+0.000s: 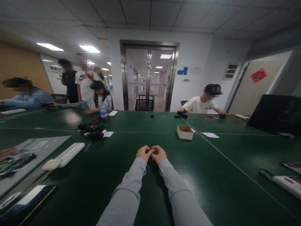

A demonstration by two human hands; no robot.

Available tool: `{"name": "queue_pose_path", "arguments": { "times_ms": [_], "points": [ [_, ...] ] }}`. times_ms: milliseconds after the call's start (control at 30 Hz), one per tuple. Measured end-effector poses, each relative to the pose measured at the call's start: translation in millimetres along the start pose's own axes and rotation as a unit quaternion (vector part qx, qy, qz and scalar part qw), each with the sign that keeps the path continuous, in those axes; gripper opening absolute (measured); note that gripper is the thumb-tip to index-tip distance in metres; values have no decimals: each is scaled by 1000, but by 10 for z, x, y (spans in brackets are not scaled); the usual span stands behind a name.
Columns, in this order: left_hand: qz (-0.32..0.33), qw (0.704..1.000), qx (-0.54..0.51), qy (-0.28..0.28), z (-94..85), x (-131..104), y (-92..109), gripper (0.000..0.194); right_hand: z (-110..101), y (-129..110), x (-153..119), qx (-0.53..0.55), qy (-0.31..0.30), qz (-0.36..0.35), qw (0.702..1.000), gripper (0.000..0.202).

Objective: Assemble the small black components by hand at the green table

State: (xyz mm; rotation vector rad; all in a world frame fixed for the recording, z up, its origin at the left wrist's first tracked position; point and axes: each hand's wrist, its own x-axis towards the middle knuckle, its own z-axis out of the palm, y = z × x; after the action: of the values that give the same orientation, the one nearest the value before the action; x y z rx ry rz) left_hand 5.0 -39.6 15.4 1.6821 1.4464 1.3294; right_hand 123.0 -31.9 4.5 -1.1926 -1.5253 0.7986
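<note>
My left hand [143, 153] and my right hand [160, 154] meet just above the green table [131, 188], their thumbs and fingertips pinched together. Something small and dark seems to show between the fingertips, but it is mostly hidden and too small to name. Both forearms, in grey sleeves, reach forward from the bottom of the head view. Beyond my right hand stands an open cardboard box [185, 132].
To the left lie a white power strip [71, 154], a tangle of black gear [94, 131], a grey mat [28, 153] and a phone [30, 201]. A white paper [211, 135] and a dark monitor [276, 113] are to the right. Several people sit or stand around the table.
</note>
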Motion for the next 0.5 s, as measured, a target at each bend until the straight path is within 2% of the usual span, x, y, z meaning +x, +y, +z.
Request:
{"name": "queue_pose_path", "arguments": {
  "times_ms": [67,133,233,300,367,400,433,500],
  "points": [
    [-29,999,-15,-18,-12,-47,40,18,39,22,-18,50,-7,38,998,24],
    [-49,997,-26,-47,-70,-81,98,18,66,30,-28,86,-5,47,995,25],
    [-63,994,-9,-84,-351,-131,270,30,52,2,-38,138,-29,53,989,33],
    [-81,991,30,-102,-720,-213,445,49,-18,-44,-63,159,-56,61,984,38],
    [-104,973,99,-179,-1217,-374,608,57,-162,-104,-122,159,-76,73,982,42],
    [-109,969,109,-191,-1493,-490,656,57,-266,-138,-167,154,-84,80,981,44],
    [-108,971,124,-174,-1774,-627,668,57,-395,-176,-225,147,-90,87,981,46],
    [-117,974,177,-80,-2312,-947,558,58,-722,-261,-381,130,-99,101,981,47]
  ]
}}
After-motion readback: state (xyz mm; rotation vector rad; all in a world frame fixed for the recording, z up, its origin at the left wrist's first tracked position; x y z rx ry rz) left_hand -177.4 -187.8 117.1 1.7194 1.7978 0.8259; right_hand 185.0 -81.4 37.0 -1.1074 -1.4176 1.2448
